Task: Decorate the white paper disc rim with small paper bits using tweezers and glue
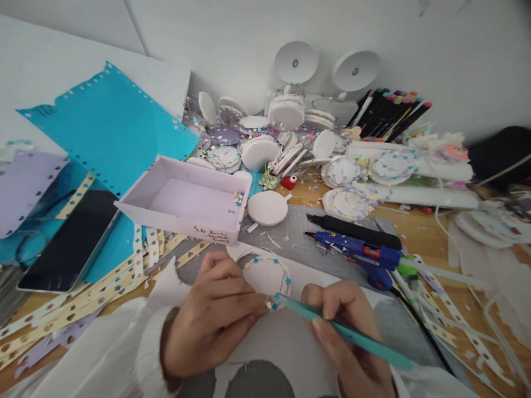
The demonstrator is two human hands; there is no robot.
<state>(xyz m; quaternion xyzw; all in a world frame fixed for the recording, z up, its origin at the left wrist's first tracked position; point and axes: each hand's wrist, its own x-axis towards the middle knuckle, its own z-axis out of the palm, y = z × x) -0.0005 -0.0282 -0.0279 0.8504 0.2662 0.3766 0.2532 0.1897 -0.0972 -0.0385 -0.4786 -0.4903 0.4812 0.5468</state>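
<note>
My left hand [211, 315] is closed, its fingers pinching the near edge of a small white round disc [265, 276] that has tiny blue pieces dotted round its rim. My right hand [348, 331] is wrapped round a teal stick-like tool [344, 331], held like a pen, whose tip touches the disc's lower right edge. The disc lies on a white sheet over a grey cutting mat [298, 237].
A pale pink shallow box [186, 202] stands just beyond the hands. A blue glue gun [360, 257] and a black marker [352, 229] lie to the right. Piles of white discs [265, 149], marker pens [390, 113], a teal punched sheet [108, 127], a phone [70, 240] and punched paper strips [83, 298] surround them.
</note>
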